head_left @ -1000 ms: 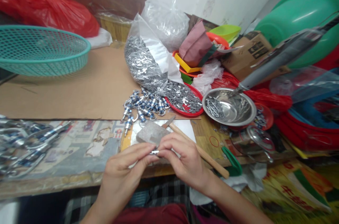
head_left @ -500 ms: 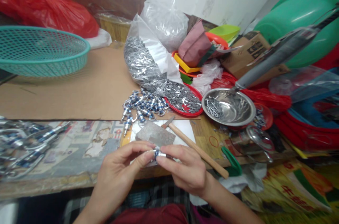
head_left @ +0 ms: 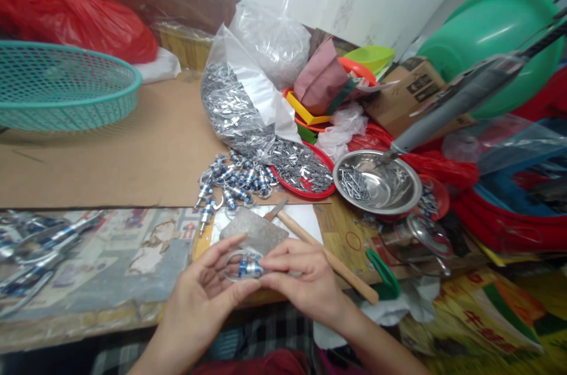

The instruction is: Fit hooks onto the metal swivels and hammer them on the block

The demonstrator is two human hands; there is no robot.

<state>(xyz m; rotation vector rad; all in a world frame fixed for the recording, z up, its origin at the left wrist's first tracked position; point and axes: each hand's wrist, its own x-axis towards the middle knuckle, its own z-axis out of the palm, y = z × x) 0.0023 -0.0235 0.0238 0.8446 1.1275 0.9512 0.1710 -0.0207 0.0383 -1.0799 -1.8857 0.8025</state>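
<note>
My right hand (head_left: 301, 271) pinches one end of a small blue-and-silver metal fitting with a curved hook (head_left: 250, 267) between thumb and fingers. Around the hook end, my left hand (head_left: 208, 280) is cupped with its fingers apart; its thumb lies just under the fitting, and whether it touches cannot be made out. Behind the hands a grey metal block (head_left: 252, 228) rests on a white sheet. A hammer with a wooden handle (head_left: 334, 263) lies beside it. Similar fittings (head_left: 234, 180) are heaped at the cardboard's edge.
A red plate (head_left: 305, 192) heaped with small metal pieces adjoins a spilling clear bag (head_left: 234, 109). To its right stands a steel bowl (head_left: 411, 198) with metal pins. More fittings (head_left: 48, 251) lie at left, below a turquoise basket (head_left: 71, 118). A grey tool (head_left: 460, 94) slants above the bowl.
My left fingers have spread from their pinch, so more of the fitting and its hook shows. My right hand still grips the fitting. The whole view has shifted slightly.
</note>
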